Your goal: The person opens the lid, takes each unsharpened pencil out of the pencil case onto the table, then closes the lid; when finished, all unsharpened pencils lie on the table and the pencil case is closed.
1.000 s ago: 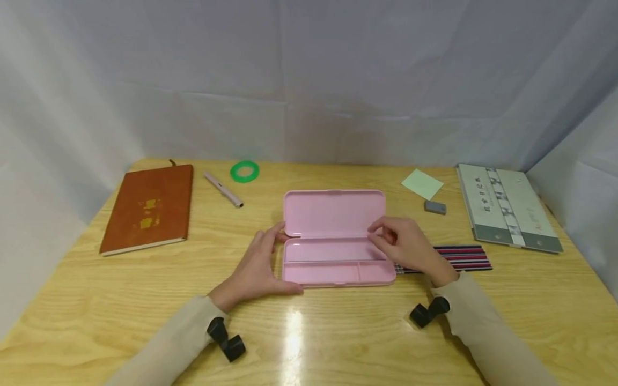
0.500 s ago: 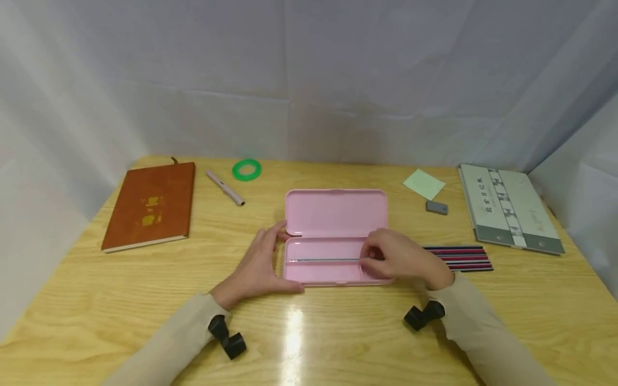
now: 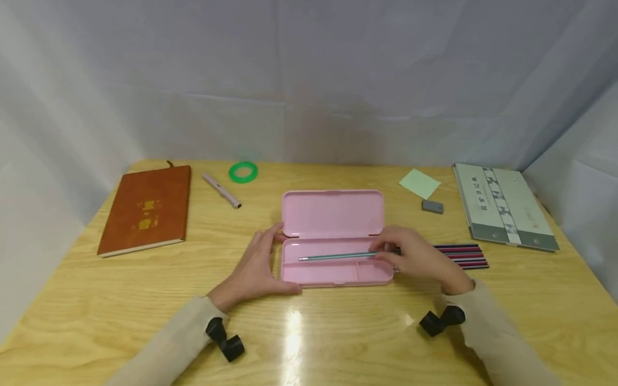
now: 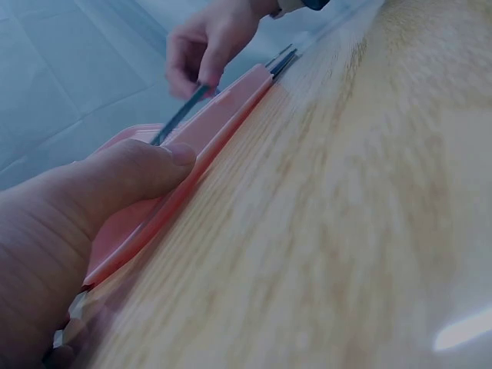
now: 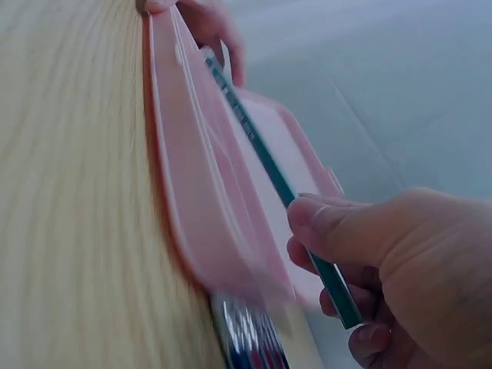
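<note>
A person's right hand [image 3: 415, 257] pinches one end of a slim teal pencil [image 3: 335, 257] between thumb and fingers, the grip clenched on it, holding it lengthwise over the long compartment of an open pink plastic pencil case [image 3: 333, 236] at the middle of the light wooden table [image 3: 309, 332]; whether the pencil's far end touches the tray cannot be told. The left hand [image 3: 256, 268] lies with straight fingers against the case's left end, thumb along its front edge, grasping nothing. Just right of the case, touching or nearly so, lies a row of red-and-blue striped pencils [image 3: 463, 255]. Farther off lie a grey eraser [image 3: 432, 206], a pale green sticky note [image 3: 419, 184], a grey-green printed booklet [image 3: 504, 206], a brown leather notebook [image 3: 142, 209], a pinkish pen [image 3: 221, 190] and a green ring [image 3: 243, 172]. Let go while slanted, the pencil could catch on the divider or the rim and roll out; without the bracing hand the light case could slide
</note>
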The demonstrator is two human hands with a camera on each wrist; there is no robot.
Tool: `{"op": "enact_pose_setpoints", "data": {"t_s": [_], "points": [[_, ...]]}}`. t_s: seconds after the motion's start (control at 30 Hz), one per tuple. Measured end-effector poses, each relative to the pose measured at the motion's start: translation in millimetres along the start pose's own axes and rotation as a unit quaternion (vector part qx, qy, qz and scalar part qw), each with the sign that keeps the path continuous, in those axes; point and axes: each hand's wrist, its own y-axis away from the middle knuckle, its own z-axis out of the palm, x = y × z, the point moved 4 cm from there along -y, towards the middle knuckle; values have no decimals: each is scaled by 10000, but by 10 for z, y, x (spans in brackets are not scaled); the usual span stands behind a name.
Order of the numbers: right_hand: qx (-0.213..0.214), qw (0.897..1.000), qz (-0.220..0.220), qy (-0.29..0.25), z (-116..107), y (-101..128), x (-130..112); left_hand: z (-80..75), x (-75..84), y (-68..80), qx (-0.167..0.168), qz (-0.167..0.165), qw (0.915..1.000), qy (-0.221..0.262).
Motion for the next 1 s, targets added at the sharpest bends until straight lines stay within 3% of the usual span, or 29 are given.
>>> {"op": "enact_pose_setpoints", "data": {"t_s": [0.1,0.23,0.37,0.5,0.7,1.0], "points": [[504,9986,-46,181,-158,309,62,10,0,0,16,25,10000,9],[890,9945,279,482,-360,818,170,13,8,-4,26,60,10000,13],[955,9904,791,608,-499,1287,265,6,11,-10,14,36,10000,37],[947,9867,1089,751,-550,1577,328,13,6,-11,6,24,10000,75],[1201,9772,1095,1364,-567,1580,378,26,-3,-17,-6,71,10000,39],[1026,9771,807,1681,-430,1203,345,6,-3,-16,22,69,10000,44]]}}
